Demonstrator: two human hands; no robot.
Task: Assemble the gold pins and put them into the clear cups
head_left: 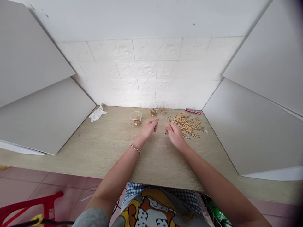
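Note:
My left hand (149, 128) is closed in a pinch above the table, and a tiny piece, too small to name, shows at its fingertips. A short gap away, my right hand (174, 135) is also closed, its fingers curled inward; whatever they hold is hidden. Just beyond my right hand lies a spread-out pile of thin gold-coloured rods (187, 122). To the left of my left hand stands a clear plastic cup (136, 117) with small gold pieces in it. Farther back are two more clear cups, one (153, 111) fuller than the other (163, 109).
A crumpled white tissue (98, 113) lies at the back left of the wooden table (99, 148). Near the back right is a red tube-shaped packet (193, 111). Grey panels (59, 116) flank both sides, with a white brick-patterned wall (144, 69) behind. A red stool (30, 205) stands on the floor.

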